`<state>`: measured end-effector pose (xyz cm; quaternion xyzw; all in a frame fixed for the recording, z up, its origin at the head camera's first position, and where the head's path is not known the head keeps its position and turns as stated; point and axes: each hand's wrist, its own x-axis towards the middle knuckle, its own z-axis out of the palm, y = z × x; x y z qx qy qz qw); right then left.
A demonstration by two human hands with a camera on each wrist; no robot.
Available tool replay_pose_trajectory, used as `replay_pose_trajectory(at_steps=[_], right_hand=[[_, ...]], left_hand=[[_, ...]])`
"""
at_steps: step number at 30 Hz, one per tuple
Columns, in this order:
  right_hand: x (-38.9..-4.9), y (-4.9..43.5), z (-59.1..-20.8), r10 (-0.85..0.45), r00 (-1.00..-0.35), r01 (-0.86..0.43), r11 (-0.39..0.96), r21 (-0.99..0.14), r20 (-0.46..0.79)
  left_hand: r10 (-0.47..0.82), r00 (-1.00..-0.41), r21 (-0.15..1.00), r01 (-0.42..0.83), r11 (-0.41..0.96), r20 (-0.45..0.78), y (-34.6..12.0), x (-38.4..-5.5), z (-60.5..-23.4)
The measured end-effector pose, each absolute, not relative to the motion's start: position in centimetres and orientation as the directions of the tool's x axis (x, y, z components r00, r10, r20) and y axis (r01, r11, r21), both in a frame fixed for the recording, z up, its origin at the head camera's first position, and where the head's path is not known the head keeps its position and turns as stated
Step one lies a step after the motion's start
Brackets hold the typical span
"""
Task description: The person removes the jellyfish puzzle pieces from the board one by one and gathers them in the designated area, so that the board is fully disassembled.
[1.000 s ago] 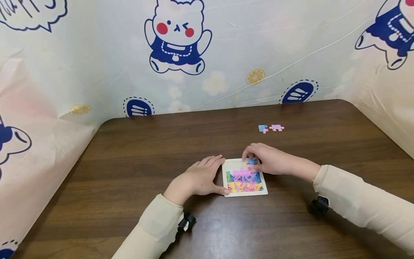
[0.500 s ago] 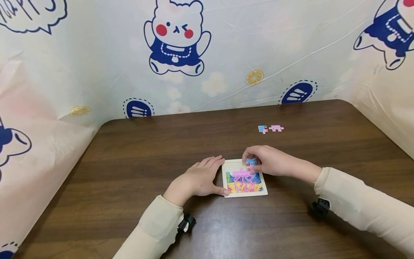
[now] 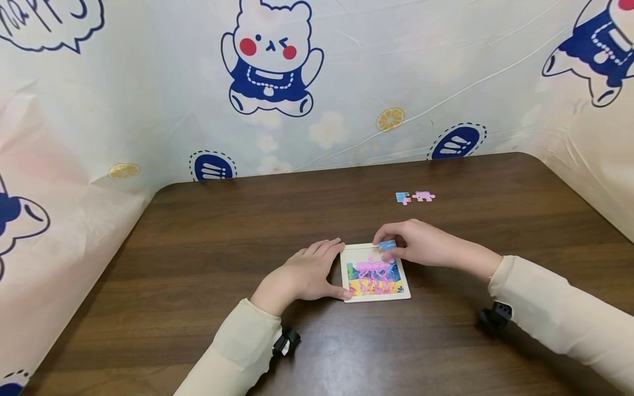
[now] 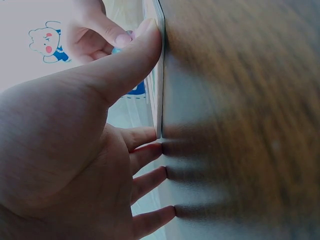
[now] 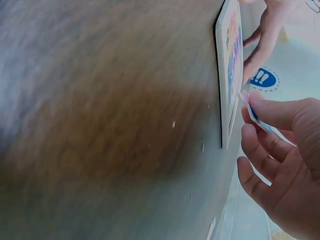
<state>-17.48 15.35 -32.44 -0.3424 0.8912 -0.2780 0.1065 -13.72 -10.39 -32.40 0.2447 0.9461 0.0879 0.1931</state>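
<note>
While your left hand (image 3: 304, 278) braces tray (image 3: 378, 299), fingers straight, thumb at near-left corner, right hand (image 3: 421, 242) pinches tilted puzzle piece (image 3: 387, 245) over far-right corner: level it, align edges, press gently, don't force.

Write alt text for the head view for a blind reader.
A right hand pinches a puzzle piece over a partly filled frame; the left hand touches its left side. Two loose pieces lie farther back on the table.
</note>
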Motion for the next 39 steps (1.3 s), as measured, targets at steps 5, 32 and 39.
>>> replay_pose_trajectory(at_steps=[5,32,39], right_hand=[[-17.7,16.4,-32.4,-0.635,-0.772,-0.53,0.643,-0.552,0.001],[-21.1,24.6,-31.7,-0.428,-0.898,-0.422,0.779,-0.463,0.099],[-22.5,25.8,-32.0,-0.361,-0.93,-0.353,0.813,-0.463,0.074]], left_hand=[[0.5,-0.805,0.268,0.43,0.862,-0.318,-10.4,-13.7,-32.4],[0.501,-0.804,0.268,0.43,0.862,-0.32,-10.5,-13.7,-32.2],[0.505,-0.803,0.273,0.432,0.859,-0.318,-10.5,-13.7,-32.2]])
